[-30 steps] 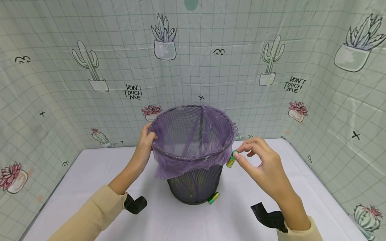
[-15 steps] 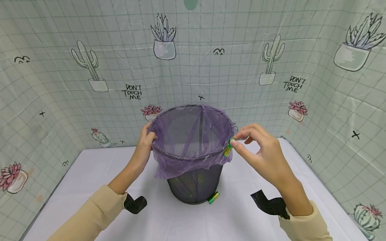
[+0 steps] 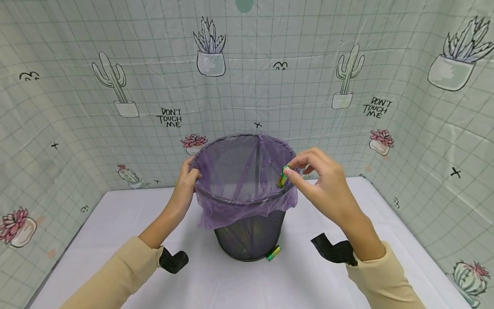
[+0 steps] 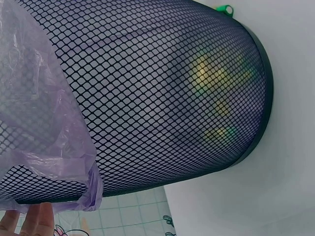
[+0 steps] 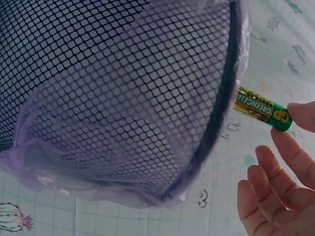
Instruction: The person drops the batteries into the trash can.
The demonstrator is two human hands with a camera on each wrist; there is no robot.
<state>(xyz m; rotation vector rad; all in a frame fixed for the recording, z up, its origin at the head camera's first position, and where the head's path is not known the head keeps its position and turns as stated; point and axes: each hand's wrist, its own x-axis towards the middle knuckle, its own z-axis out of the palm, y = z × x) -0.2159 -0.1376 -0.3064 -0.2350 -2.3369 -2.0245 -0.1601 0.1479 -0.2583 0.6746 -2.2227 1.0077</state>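
My right hand [image 3: 324,182] pinches a green and gold battery [image 3: 283,177] by its upper end between thumb and forefinger. The battery hangs tilted over the right side of the mouth of a black mesh wastebasket [image 3: 248,240]. In the right wrist view the battery [image 5: 261,109] shows its lettering, its lower end hidden behind the rim. A purple bin liner [image 3: 231,214] lines the basket and folds over its rim. My left hand [image 3: 187,180] grips the left rim, thumb over the liner. Through the mesh, blurred yellow-green shapes [image 4: 211,78] show at the basket's bottom.
A second green and gold battery [image 3: 273,253] lies on the white tabletop [image 3: 154,287], against the basket's base at the front right. A cloth backdrop [image 3: 247,94] printed with cacti stands behind and at both sides. Black wrist mounts [image 3: 173,261] stick out from both sleeves.
My right hand has carried the battery up and to the left, from outside the basket's right side to over its mouth. The left hand keeps its grip on the rim.
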